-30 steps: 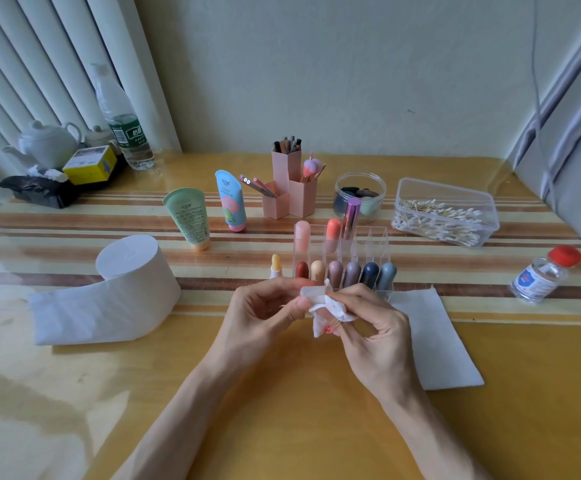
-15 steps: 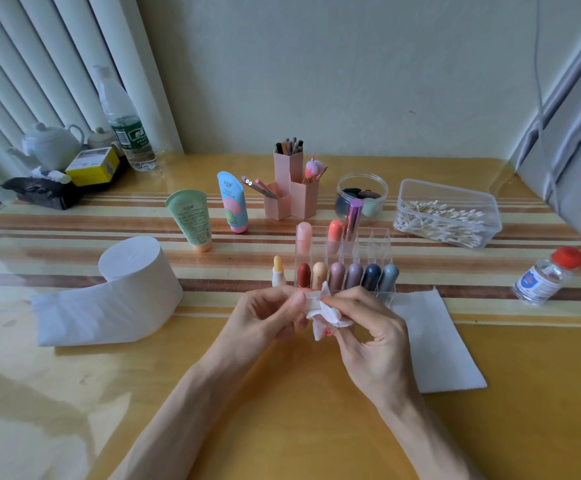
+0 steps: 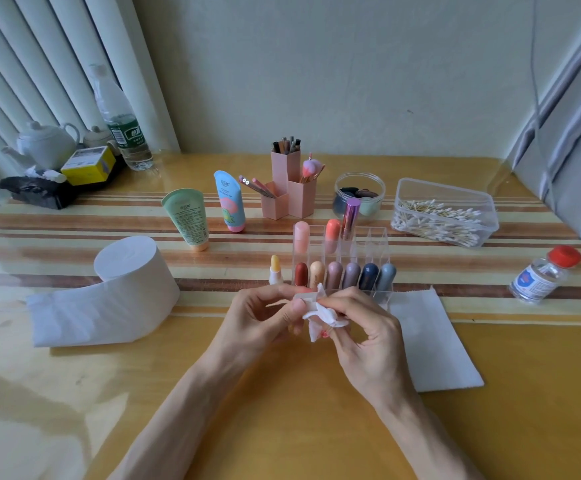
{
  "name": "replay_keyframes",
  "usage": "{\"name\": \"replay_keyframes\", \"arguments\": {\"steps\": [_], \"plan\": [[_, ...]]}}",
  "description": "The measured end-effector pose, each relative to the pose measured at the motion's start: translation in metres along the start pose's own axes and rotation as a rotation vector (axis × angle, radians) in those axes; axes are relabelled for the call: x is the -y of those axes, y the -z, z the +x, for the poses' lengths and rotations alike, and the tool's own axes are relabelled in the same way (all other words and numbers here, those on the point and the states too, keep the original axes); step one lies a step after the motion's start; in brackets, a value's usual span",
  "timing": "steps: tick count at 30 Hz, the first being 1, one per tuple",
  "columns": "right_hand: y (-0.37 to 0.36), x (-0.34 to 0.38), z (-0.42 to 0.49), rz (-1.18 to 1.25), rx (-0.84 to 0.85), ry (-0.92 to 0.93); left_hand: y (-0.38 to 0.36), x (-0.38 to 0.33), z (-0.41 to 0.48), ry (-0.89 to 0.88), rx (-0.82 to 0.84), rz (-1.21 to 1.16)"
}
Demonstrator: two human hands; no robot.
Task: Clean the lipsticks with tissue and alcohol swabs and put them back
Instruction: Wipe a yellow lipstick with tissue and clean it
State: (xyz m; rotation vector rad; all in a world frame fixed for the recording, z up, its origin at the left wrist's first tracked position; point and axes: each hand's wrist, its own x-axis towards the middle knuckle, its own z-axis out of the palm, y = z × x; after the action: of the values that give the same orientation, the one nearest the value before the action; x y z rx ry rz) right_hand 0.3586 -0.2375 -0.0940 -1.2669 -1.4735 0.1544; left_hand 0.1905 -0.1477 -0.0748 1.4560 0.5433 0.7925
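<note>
Yellow wooden bench, white tissue roll left of the left hand, flat white tissue sheet beside the right hand, clear acrylic organiser of rounded lipsticks just beyond both, left hand pinching a small half-hidden item, right hand pinching crumpled white tissue against it.

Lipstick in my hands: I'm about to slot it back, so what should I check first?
1. Left hand grip on lipstick: ok, fingers curled round it.
2. Lipstick clean: cannot tell, hidden by fingers and the crumpled white tissue in the right hand.
3. Tissue fresh: not ok, red smear.
4. Free slot in clear acrylic organizer: ok, back row.
5. Red-capped clear alcohol bottle opened: not ok, cap on.
</note>
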Motion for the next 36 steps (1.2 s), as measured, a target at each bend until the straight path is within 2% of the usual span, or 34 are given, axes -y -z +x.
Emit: {"name": "replay_keyframes", "arguments": {"steps": [3,8,15,19,21,27,30,32,36], "plan": [[0.0,0.0,0.001,0.0,0.005,-0.012,-0.003,0.0,-0.001,-0.046,-0.032,-0.003],[0.001,0.003,0.001,-0.03,-0.067,0.019,-0.002,-0.001,-0.003,0.082,0.014,-0.007],[0.0,0.0,0.0,0.006,0.001,-0.033,-0.001,0.002,-0.001,-0.072,-0.06,0.043],[0.001,0.0,0.001,0.012,-0.03,-0.007,-0.003,0.001,-0.002,-0.003,-0.032,0.025],[0.001,0.001,0.0,0.0,-0.035,0.01,-0.003,0.002,-0.002,0.012,-0.026,0.107],[0.0,-0.001,0.0,0.036,0.006,-0.028,0.0,0.005,-0.001,-0.141,-0.052,0.208],[-0.001,-0.002,0.0,0.028,-0.01,-0.02,-0.002,0.003,-0.001,-0.064,-0.043,0.107],[-0.001,-0.001,0.0,0.015,-0.036,-0.014,-0.001,0.005,-0.001,-0.023,-0.052,0.162],[-0.001,0.0,-0.001,0.012,-0.035,-0.017,0.002,0.01,0.001,-0.069,-0.041,0.232]]}}
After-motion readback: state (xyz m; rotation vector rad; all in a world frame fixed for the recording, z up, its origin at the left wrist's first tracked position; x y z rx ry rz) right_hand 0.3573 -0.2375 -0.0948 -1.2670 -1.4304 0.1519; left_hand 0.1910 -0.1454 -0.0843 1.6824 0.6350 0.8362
